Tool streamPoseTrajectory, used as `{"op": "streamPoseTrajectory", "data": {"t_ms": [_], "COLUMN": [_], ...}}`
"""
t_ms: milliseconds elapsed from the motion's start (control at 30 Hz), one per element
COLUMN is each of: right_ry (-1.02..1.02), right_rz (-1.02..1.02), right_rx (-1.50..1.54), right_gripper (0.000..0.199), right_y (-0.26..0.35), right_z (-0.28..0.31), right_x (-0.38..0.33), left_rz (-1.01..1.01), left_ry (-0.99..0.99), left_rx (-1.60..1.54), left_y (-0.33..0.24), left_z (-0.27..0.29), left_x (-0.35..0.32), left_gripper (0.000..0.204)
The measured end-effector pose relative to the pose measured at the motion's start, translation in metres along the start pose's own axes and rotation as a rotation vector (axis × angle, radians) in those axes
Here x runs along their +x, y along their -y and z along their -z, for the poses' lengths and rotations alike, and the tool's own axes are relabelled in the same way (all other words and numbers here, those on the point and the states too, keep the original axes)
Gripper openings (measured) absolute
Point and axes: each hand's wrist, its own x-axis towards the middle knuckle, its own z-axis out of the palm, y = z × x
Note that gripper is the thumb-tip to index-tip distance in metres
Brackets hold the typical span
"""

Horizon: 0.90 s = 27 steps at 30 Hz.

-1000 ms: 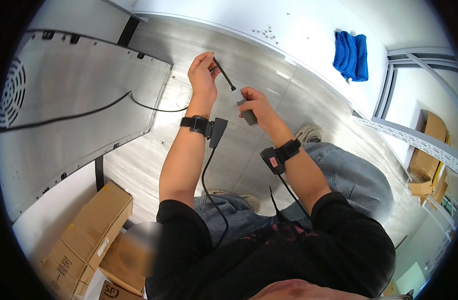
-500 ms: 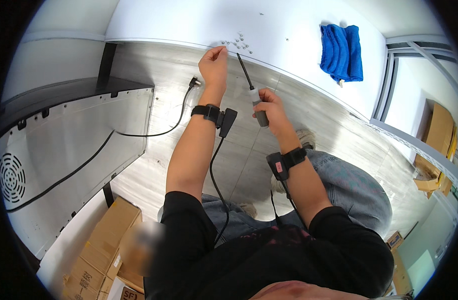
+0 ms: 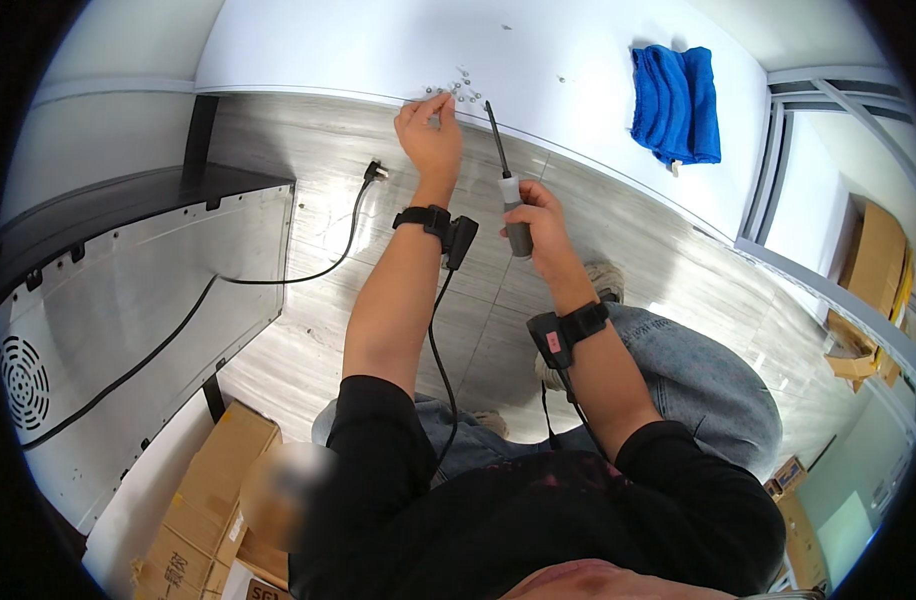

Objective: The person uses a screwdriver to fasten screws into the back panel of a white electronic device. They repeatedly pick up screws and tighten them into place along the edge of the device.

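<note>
— Grey-handled screwdriver (image 3: 508,190) first: the right hand (image 3: 540,222) is wrapped round its handle in a closed fist, the dark shaft pointing up and away toward the white table (image 3: 378,50). Why hold it like that?

— It looks parked, I'd say. The tip hangs just over the table's edge and touches nothing I can make out, so the grip seems meant to keep the tool ready while the other hand works.

— And the left hand (image 3: 433,135)?

— It reaches to the table's near edge, fingers drawn together at the tips, pinching at the small screws (image 3: 456,88) scattered there. Whether one is actually caught between the fingertips is too small to tell.

— The screws sit in a loose cluster right at the edge?

— Yes, within easy reach of both hands, just beside the screwdriver's tip. That placement reads as deliberate: nothing to stretch for.

— What about the wrists?

— Each carries a black strap with a small device (image 3: 458,238), and cables run back toward the body.

— Further out?

— A blue cloth (image 3: 676,100) lies folded on the table, well apart from the screws. To the left stands a metal appliance (image 3: 128,300) with its back panel facing us, its black power cord (image 3: 308,270) trailing over the grey floor to a loose plug. Cardboard boxes (image 3: 208,500) sit below it
</note>
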Motion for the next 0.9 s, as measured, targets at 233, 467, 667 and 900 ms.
{"op": "streamPoseTrajectory", "data": {"t_ms": [233,467,667,900], "right_ry": [-0.009,0.017,0.178,0.595], "right_rz": [0.015,0.04,0.052,-0.08], "right_rx": [0.081,0.097,-0.055,-0.148], "right_gripper": [0.028,0.03,0.032,0.043], "right_y": [-0.004,-0.003,-0.017,-0.073], "right_z": [0.001,-0.014,-0.076,-0.154], "right_x": [0.004,0.003,-0.014,-0.055], "left_rz": [0.117,0.139,0.439,0.747], "left_ry": [-0.025,0.039,0.076,0.457], "left_rx": [-0.129,-0.114,-0.522,-0.334], "left_y": [0.004,0.005,0.031,0.054], "left_z": [-0.003,0.018,0.097,0.269], "left_x": [0.002,-0.001,-0.017,-0.031], "left_gripper": [0.012,0.015,0.013,0.02]}}
